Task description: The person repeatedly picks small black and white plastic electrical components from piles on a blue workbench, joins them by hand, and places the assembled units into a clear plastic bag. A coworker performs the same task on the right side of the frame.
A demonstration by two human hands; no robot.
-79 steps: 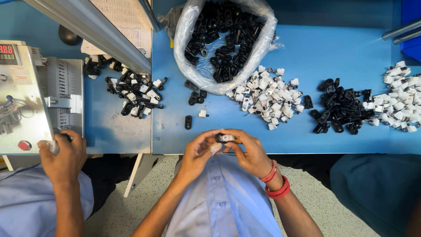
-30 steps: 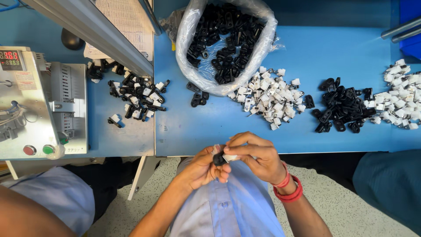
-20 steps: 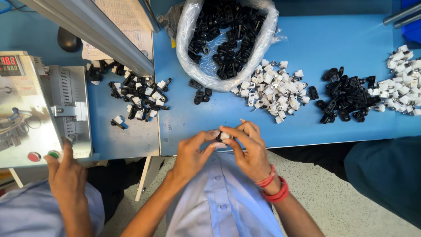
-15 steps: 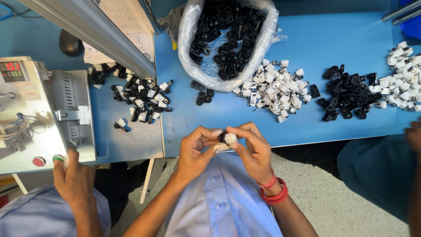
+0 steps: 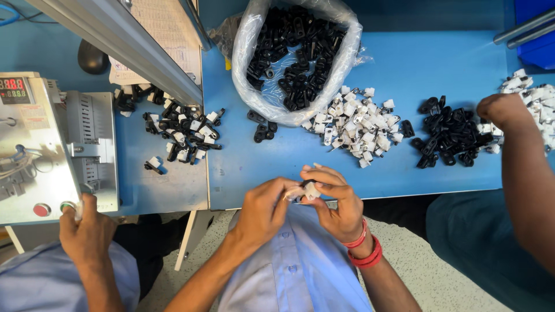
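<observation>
- A blue table (image 5: 439,63) runs across the far side of the scene, seen from above, with speckled flooring below its near edge and a grey metal rail slanting over its far left corner.
- Just off the near edge, the person's left hand (image 5: 263,211) and right hand (image 5: 335,199) meet fingertip to fingertip, both pinched on a small white plastic clip with a black piece (image 5: 308,189) between them; red bangles circle the right wrist.
- Half a second earlier the same small part sat between the same fingers in much the same spot, a little above the lap; the grip has tightened around it rather than let go, so the joining of the two pieces looks to be under way, not finished.
- Beyond the hands lies a loose heap of white plastic clips (image 5: 355,124), and to its right a heap of black plastic clips (image 5: 448,130).
- At the far middle, a clear plastic bag of black clips (image 5: 295,52) stands open.
- On the left, a mixed scatter of black and white assembled pieces (image 5: 179,130) lies beside a grey bench machine with a red digital display (image 5: 40,144).
- A co-worker's hand (image 5: 87,228) has risen to the machine's near corner by its buttons, while another co-worker's hand (image 5: 503,110) now reaches into the white pile at the far right, absent a moment ago.
</observation>
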